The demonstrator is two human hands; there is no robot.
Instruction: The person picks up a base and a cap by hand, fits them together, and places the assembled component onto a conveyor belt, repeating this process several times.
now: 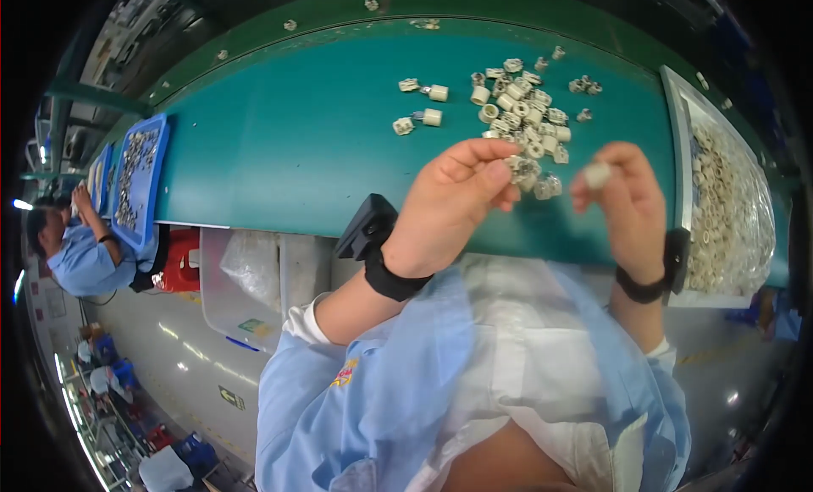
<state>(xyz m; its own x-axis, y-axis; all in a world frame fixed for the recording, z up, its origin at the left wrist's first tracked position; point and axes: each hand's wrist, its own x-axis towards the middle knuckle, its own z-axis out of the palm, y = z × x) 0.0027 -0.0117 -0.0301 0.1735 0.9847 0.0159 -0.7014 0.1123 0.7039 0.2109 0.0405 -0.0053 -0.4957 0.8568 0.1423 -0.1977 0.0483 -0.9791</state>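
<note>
The left hand (449, 202) was pinched on a knobbly piece (522, 172) of cream material and shiny metal beside the loose heap (523, 107), while the right hand (635, 202), blurred, held a smooth, rounded cream cap (598, 175) between its fingertips. The flat green work surface (288, 136) lay broadly open leftward, but only a strip separated the right hand from the tray's pale rim (675, 179). Which way either held part's long axis pointed could not be told.
</note>
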